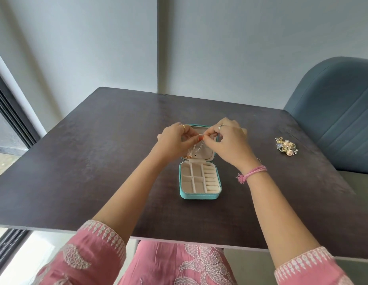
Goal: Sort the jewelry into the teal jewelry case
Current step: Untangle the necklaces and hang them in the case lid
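The teal jewelry case (199, 196) lies open in the middle of the dark table, its cream base divided into small compartments and ring rolls. Its lid (207, 155) stands up behind the base. My left hand (175, 138) and my right hand (228, 140) meet in front of the lid's top edge, fingertips pinched together on a thin necklace chain (196, 146) that hangs down against the lid's lining. A small gold pendant (188, 157) shows at the lid's lower left. A pile of jewelry (286, 146) lies on the table at the right.
The dark wooden table (109, 161) has its near edge close to my lap. A blue upholstered chair (335, 112) stands at the right, close behind the jewelry pile. A window frame runs down the left side.
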Demonstrator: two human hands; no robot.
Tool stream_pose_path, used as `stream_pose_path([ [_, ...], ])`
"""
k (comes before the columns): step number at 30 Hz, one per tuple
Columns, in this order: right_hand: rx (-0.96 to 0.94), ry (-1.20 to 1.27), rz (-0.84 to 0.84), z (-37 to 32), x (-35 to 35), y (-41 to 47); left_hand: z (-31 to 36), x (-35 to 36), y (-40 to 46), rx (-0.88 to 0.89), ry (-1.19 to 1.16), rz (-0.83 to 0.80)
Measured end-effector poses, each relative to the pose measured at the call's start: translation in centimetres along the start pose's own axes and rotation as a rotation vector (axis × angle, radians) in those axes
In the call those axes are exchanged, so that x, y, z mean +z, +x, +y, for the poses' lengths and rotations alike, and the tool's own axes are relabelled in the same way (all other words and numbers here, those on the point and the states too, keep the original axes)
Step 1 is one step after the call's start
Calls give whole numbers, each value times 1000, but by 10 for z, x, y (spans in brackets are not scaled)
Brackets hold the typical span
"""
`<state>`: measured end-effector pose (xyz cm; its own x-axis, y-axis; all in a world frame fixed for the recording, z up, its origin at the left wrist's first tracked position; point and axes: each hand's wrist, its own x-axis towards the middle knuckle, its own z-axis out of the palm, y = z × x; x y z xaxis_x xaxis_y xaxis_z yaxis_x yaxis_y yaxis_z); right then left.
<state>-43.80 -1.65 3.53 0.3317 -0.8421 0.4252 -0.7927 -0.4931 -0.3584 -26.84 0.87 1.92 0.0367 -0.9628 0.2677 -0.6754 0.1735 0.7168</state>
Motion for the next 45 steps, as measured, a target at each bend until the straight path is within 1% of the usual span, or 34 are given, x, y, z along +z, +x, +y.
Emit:
stream_pose_path([
  [3, -2, -36, 34, 3, 8, -3, -2, 8, -3, -59, 102, 125],
  [6, 8, -27, 38, 4, 14, -7, -6, 16, -6, -75, 121, 183],
  [8, 21, 28, 41, 4, 18, -9, -9, 21, -7, -87, 101, 201],
  [11, 49, 155, 12, 4, 23, -12, -11, 24, -7, -118, -28, 178],
  [13, 75, 193, -6, 3, 25, -13, -12, 25, -6, -130, -163, 158],
  [15, 99, 211, -3, 2, 26, -13, -14, 26, -5, -141, -244, 134],
  [20, 108, 224, 5, 2, 35, -14, -23, 34, -2, -153, -277, 128],
  [26, 49, 120, 61, 5, 46, -20, -26, 36, -1, -130, -323, 93],
  [32, 60, 109, 118, 5, 53, -23, -30, 41, 3, -96, -448, 30],
  [35, 82, 119, 132, 5, 53, -23, -29, 43, 4, -99, -475, 57],
  [45, 134, 209, 148, 1, 43, -14, -21, 38, 7, 1, -371, 242],
])
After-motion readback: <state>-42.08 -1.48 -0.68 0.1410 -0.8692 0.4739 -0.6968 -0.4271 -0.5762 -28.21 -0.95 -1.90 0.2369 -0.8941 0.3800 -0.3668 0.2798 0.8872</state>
